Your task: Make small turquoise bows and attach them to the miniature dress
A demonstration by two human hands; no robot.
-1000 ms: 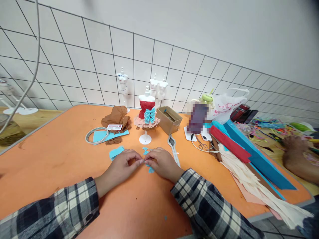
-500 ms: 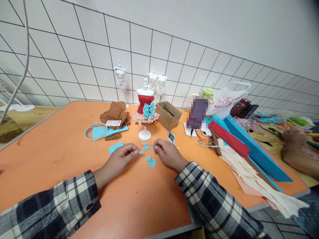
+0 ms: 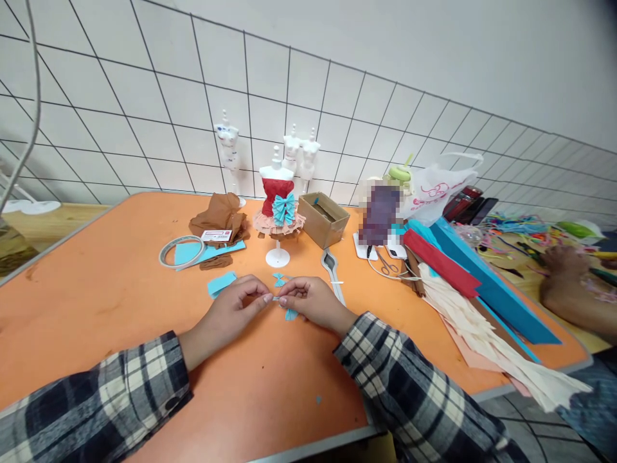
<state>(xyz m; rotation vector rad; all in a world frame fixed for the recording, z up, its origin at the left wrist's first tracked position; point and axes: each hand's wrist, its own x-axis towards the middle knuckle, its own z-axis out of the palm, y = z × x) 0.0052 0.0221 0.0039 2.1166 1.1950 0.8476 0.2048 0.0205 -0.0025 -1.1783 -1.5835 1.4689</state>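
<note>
Between the fingertips of my left hand (image 3: 238,302) is a small blue paper piece (image 3: 276,298), pinched and mostly covered. The fingers of my right hand (image 3: 313,302) are closed at its other end. Just beyond the fingers lies a little blue paper bow (image 3: 278,279). A second blue bow (image 3: 291,314) is partly hidden under my right hand. Behind them stands a small white dress form (image 3: 277,168) in a red bodice and pink ruffled skirt, with a larger blue bow (image 3: 284,209) on its side.
Left of the form are brown crepe paper (image 3: 216,213), a tape roll (image 3: 162,252) and a blue paper strip (image 3: 222,283). A cardboard box (image 3: 332,226), scissors (image 3: 387,265) and paper strips (image 3: 457,308) lie right. Another person's arm (image 3: 569,283) rests at far right.
My right hand has moved left, bringing its fingertips to the blue piece in my left hand. It now covers part of the nearer bow. The view has shifted slightly.
</note>
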